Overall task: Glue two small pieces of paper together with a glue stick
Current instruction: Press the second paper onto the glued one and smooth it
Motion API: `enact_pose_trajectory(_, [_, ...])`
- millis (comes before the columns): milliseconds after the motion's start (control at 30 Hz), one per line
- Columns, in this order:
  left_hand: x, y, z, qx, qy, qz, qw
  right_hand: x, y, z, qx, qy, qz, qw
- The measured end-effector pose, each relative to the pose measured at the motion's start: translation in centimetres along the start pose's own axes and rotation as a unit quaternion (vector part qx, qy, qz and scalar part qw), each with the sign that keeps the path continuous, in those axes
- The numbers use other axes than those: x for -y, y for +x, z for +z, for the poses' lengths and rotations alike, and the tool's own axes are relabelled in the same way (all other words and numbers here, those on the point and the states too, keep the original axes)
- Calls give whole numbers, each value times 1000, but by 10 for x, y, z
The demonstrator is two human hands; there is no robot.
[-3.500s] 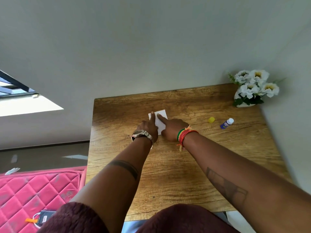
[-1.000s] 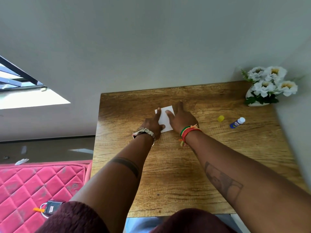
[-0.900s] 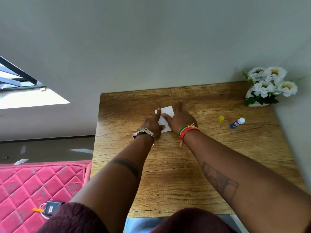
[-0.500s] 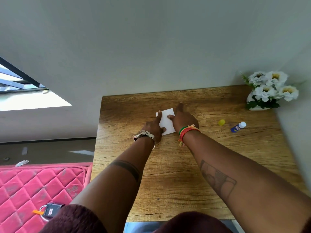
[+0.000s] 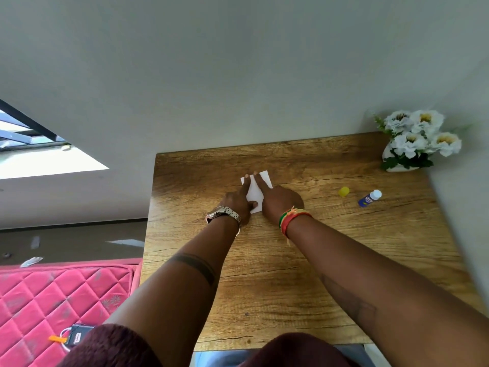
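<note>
A small white paper (image 5: 254,193) lies flat near the middle of the wooden table (image 5: 291,260). Whether it is one sheet or two stacked I cannot tell. My left hand (image 5: 236,202) presses on its left edge with the index finger stretched forward and the thumb on the near part. My right hand (image 5: 279,198) rests on its right side, index finger pointing across the sheet toward the far edge. The blue glue stick (image 5: 369,198) lies uncapped on its side at the right. Its yellow cap (image 5: 343,191) sits just left of it.
A white vase of white flowers (image 5: 415,140) stands in the far right corner against the wall. A pink quilted mattress (image 5: 53,300) lies left of the table, with a small dark device (image 5: 76,337) on it.
My right hand has drawn back and curled from a flat palm to a single pointing index finger on the paper. The left hand stays pressed on the sheet.
</note>
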State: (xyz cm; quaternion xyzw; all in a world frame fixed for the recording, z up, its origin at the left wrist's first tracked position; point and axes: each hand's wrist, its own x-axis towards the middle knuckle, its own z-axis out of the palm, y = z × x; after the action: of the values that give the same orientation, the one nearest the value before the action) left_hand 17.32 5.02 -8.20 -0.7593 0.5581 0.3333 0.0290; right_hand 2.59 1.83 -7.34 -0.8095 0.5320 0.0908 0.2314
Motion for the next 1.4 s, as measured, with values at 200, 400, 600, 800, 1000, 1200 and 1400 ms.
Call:
enact_pose_trajectory(200, [-4,-6,-2,-10,24,-3,1000,12,0,1,-8,-13,113,993])
enact_pose_trajectory(400, [-2,-31,12,-103,45,-29,993,14,-2,1,-8,-25,110,994])
enact_pose_trajectory(600, [-4,-50,29,-231,40,14,972,12,-2,4,-27,-34,98,994])
enact_pose_trajectory(800, [2,-31,30,-198,93,59,974,11,0,6,-35,-27,89,995])
enact_pose_trajectory(1000, [26,-73,54,-208,108,94,968,10,4,10,-32,-46,93,994])
enact_pose_trajectory(1200, [14,-85,44,-238,147,136,950,10,3,11,-31,-46,88,995])
enact_pose_trajectory(1400, [-5,-39,11,-203,89,102,970,6,-1,6,-31,-9,71,997])
